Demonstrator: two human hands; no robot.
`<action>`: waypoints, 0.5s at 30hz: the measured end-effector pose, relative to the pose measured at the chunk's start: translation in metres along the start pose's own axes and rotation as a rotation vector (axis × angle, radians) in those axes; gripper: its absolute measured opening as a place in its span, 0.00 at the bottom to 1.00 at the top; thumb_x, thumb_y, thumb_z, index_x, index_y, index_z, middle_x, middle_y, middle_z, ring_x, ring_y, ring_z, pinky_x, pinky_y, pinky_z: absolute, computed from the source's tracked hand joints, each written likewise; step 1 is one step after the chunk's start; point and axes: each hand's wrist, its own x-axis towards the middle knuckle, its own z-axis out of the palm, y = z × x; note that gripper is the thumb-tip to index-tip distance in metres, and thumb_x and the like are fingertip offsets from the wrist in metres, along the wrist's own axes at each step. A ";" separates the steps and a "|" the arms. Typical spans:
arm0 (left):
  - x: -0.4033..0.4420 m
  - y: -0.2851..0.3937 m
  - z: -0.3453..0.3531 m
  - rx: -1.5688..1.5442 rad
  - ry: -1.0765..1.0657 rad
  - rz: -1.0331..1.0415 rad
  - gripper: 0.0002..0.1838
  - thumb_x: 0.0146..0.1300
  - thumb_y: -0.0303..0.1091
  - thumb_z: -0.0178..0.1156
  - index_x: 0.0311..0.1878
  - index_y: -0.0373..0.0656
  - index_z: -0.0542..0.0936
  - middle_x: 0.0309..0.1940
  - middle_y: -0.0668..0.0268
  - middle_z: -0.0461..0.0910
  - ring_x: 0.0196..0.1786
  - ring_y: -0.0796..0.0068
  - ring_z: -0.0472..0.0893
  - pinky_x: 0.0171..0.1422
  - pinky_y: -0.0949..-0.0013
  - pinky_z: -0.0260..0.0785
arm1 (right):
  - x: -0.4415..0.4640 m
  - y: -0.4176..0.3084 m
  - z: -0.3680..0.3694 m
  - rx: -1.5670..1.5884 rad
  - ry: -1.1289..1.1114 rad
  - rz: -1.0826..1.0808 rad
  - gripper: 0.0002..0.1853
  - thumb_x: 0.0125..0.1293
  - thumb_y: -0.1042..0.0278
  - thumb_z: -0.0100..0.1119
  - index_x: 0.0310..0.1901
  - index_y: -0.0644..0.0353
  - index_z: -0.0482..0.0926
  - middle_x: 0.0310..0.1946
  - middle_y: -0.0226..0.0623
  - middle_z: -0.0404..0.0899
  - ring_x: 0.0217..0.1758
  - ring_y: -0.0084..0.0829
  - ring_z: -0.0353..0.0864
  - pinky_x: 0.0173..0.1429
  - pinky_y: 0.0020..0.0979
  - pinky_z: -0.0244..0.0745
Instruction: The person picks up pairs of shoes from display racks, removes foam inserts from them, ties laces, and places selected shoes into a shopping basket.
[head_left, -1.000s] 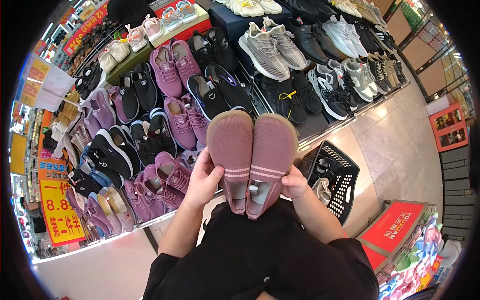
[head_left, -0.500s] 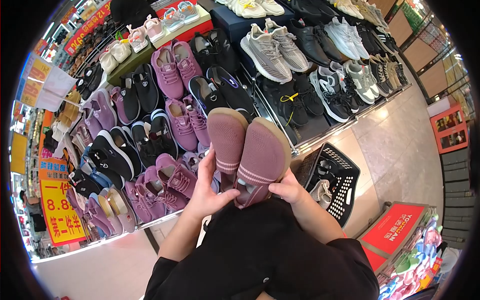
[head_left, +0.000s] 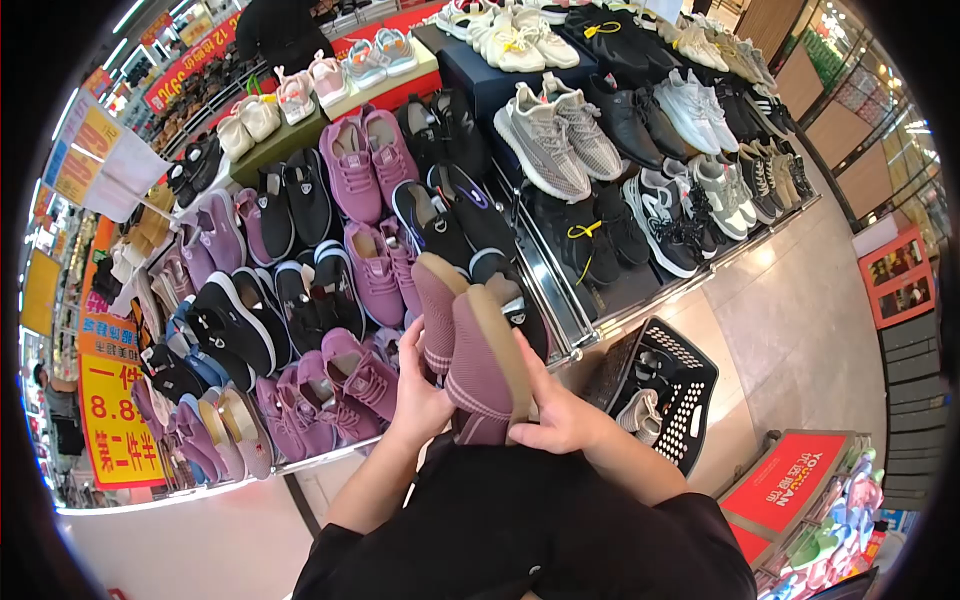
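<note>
A pair of mauve knit slip-on shoes (head_left: 482, 362) with pale stripes is held close to my body, toes pointing away. The right shoe is turned on its side, so its tan sole edge shows; it overlaps the left shoe (head_left: 437, 305). My left hand (head_left: 422, 392) grips the left side of the pair. Around the heel and sole of the right shoe, my right hand (head_left: 552, 410) is closed. The shoe openings are hidden from view.
A display (head_left: 590, 335) with rows of purple, black, grey and white shoes stretches ahead. A black basket (head_left: 690, 410) containing shoes stands on the floor at right. Red-signed bin (head_left: 785, 480) is lower right; price signs (head_left: 120, 420) stand left.
The shoes have tilted onto their sides and moved lower and slightly left. My right hand has shifted inward along the sole. The display appears lower in view.
</note>
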 end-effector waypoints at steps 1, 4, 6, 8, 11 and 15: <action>0.002 -0.002 -0.002 0.000 -0.004 0.013 0.51 0.54 0.25 0.75 0.74 0.40 0.49 0.64 0.53 0.70 0.65 0.64 0.74 0.69 0.61 0.68 | 0.002 -0.002 -0.003 -0.116 -0.023 -0.036 0.55 0.63 0.53 0.61 0.78 0.67 0.34 0.79 0.54 0.39 0.82 0.47 0.42 0.80 0.43 0.40; 0.008 -0.013 -0.012 -0.111 -0.036 -0.070 0.48 0.56 0.23 0.73 0.73 0.42 0.52 0.60 0.55 0.75 0.61 0.66 0.77 0.65 0.62 0.72 | 0.003 0.002 0.002 -0.017 -0.003 -0.037 0.53 0.66 0.47 0.57 0.78 0.67 0.35 0.78 0.55 0.42 0.80 0.47 0.47 0.80 0.43 0.42; 0.014 -0.015 -0.020 -0.225 -0.059 -0.148 0.45 0.56 0.23 0.72 0.72 0.41 0.54 0.60 0.56 0.75 0.60 0.67 0.77 0.64 0.62 0.72 | 0.005 -0.002 0.005 0.089 0.017 -0.017 0.52 0.67 0.45 0.56 0.78 0.67 0.36 0.78 0.54 0.44 0.79 0.48 0.49 0.79 0.43 0.42; 0.019 -0.016 -0.029 -0.310 -0.129 -0.191 0.37 0.60 0.24 0.69 0.70 0.41 0.62 0.61 0.58 0.75 0.60 0.69 0.78 0.62 0.62 0.74 | 0.010 -0.008 0.008 0.248 0.079 -0.015 0.49 0.68 0.44 0.55 0.77 0.68 0.42 0.76 0.54 0.50 0.77 0.47 0.54 0.79 0.42 0.44; 0.017 -0.046 -0.047 -0.426 -0.225 -0.242 0.33 0.63 0.30 0.68 0.70 0.42 0.66 0.62 0.61 0.74 0.61 0.71 0.77 0.64 0.63 0.73 | 0.012 -0.002 -0.001 -0.077 -0.026 -0.108 0.44 0.70 0.41 0.50 0.77 0.65 0.51 0.76 0.53 0.51 0.75 0.46 0.58 0.75 0.42 0.50; 0.007 -0.003 -0.023 -0.589 -0.091 -0.126 0.30 0.70 0.36 0.61 0.72 0.43 0.66 0.66 0.60 0.72 0.65 0.67 0.75 0.67 0.61 0.71 | 0.018 -0.019 0.000 -0.270 0.125 -0.090 0.38 0.69 0.48 0.54 0.73 0.64 0.60 0.76 0.56 0.51 0.76 0.51 0.54 0.77 0.47 0.48</action>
